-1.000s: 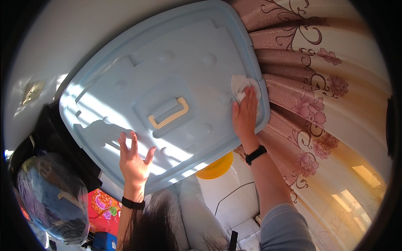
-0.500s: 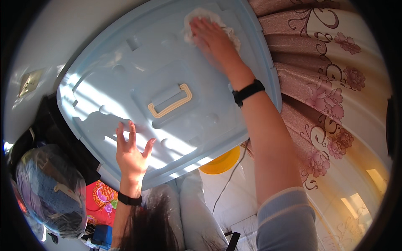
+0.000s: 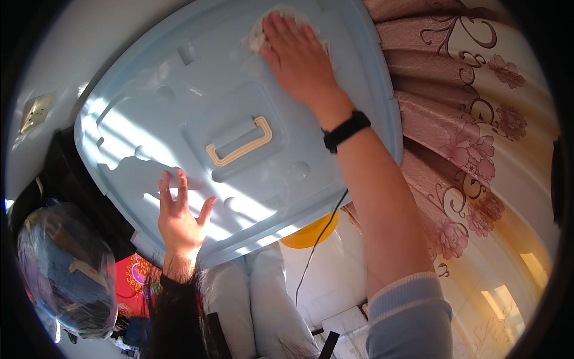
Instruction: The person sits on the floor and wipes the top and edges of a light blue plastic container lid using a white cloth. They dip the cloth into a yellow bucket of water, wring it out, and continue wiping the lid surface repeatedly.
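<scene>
A large light-blue plastic lid with a cream handle fills the upper middle of the view. My right hand lies flat on its far part and presses a white cloth against it; a black band sits on that wrist. My left hand, fingers spread, rests against the lid's near edge and holds nothing.
A pink curtain with flower patterns hangs along the right. Below the lid are white cushions, a yellow round object, a thin black cable, a clear bag of dark clothes and red patterned fabric.
My right hand has slid the cloth from the lid's right edge up and across to its far part. My left hand has stayed at the near edge.
</scene>
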`<state>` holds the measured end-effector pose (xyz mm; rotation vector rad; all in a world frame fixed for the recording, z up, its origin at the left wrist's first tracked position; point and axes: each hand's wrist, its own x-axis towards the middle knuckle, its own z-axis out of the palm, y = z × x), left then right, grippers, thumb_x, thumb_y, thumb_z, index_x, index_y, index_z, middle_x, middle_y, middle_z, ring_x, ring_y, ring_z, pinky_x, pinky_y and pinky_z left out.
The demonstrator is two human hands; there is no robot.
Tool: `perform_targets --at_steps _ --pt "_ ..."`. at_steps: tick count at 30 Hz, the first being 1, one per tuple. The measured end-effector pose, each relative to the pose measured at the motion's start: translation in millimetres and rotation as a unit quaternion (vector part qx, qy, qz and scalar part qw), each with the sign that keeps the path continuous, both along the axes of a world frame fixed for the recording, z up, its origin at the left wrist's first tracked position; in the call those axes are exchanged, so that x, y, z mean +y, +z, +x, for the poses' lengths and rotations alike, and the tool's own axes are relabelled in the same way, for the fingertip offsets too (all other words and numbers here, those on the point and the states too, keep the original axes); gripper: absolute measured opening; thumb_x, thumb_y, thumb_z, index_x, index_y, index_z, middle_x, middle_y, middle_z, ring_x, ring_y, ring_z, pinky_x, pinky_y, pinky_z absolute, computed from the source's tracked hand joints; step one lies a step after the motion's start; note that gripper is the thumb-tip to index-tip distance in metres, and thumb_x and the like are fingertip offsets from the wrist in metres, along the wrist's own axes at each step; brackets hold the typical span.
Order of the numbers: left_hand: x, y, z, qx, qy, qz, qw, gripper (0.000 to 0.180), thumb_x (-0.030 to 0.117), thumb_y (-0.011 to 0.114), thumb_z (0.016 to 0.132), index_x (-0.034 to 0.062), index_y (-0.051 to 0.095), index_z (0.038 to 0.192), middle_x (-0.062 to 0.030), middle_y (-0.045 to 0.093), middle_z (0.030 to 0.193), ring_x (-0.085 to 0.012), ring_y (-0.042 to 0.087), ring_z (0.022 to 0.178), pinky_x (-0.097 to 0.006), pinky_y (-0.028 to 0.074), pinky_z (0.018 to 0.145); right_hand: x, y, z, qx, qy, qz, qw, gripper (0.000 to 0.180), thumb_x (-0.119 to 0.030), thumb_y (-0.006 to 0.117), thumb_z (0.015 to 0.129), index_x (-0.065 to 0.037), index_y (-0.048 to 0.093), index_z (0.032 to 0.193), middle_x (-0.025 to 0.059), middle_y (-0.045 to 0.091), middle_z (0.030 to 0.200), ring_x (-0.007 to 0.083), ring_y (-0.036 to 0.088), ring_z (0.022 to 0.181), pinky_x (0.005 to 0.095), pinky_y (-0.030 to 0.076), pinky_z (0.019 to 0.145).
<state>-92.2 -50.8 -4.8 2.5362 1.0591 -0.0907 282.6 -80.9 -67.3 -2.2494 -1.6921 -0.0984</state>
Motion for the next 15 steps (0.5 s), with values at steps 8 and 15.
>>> perform_targets --at_steps 8,15 --pt "-0.9 4.1 5.1 0.009 0.024 -0.020 0.999 0.081 0.043 0.085 0.084 0.0076 0.054 0.149 -0.0314 0.047 0.150 -0.0518 0.052 0.134 -0.047 0.056 0.101 -117.5 31.4 -76.7 0.159 0.063 -0.163 0.972 0.060 -0.026 0.052 0.104 -0.007 0.038 0.159 0.0166 0.033 0.167 0.0340 0.029 0.155 0.0474 0.021 0.127" --pt "0.6 2.2 3.9 0.002 0.017 -0.009 1.000 0.081 0.044 0.084 0.084 0.0076 0.054 0.150 -0.0317 0.047 0.150 -0.0511 0.052 0.136 -0.047 0.056 0.101 -86.6 25.2 -38.9 0.050 -0.055 -0.161 0.984 0.060 -0.036 0.044 0.108 -0.006 0.036 0.159 0.0183 0.036 0.165 0.0325 0.031 0.154 0.0485 0.018 0.127"
